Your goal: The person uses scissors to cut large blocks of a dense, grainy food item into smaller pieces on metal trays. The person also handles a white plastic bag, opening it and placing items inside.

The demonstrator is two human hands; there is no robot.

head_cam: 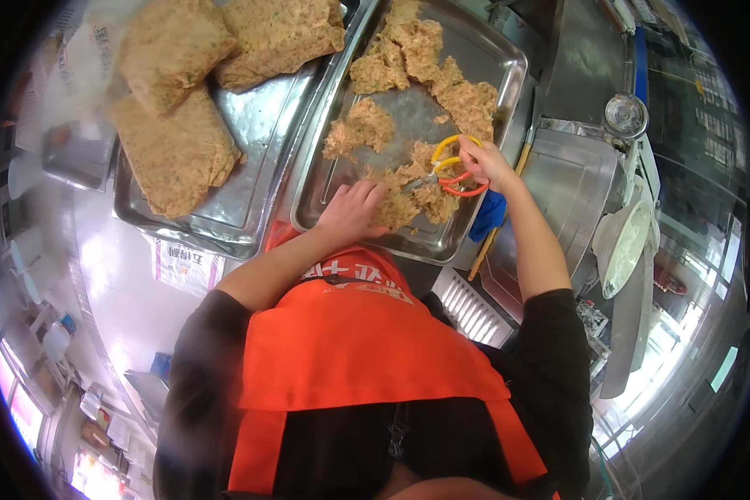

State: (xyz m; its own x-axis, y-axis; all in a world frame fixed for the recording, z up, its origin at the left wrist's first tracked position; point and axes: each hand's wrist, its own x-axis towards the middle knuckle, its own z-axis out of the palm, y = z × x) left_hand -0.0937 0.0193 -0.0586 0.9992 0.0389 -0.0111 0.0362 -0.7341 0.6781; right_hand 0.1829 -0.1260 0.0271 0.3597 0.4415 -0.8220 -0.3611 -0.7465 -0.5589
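Note:
My right hand [484,164] grips the scissors [456,169], which have yellow and red-orange handles, over a steel tray [515,69]. The blades point left into torn, crumbly pieces of a light brown food [437,203]. My left hand [353,209] lies on the lump [394,209] beside the blade tips, fingers extended; whether it pinches any of it is hidden. More torn pieces [406,50] lie along the tray's far and right parts, and a separate clump [365,125] sits left of the middle.
To the left, another steel tray [250,231] bears several large blocks [169,150] of similar food. A wooden stick [484,253] and blue cloth [490,215] lie by the right tray's edge. Farther right are a steel lid or tray [562,169], a round scale-like part [625,115] and a pale bowl [626,250].

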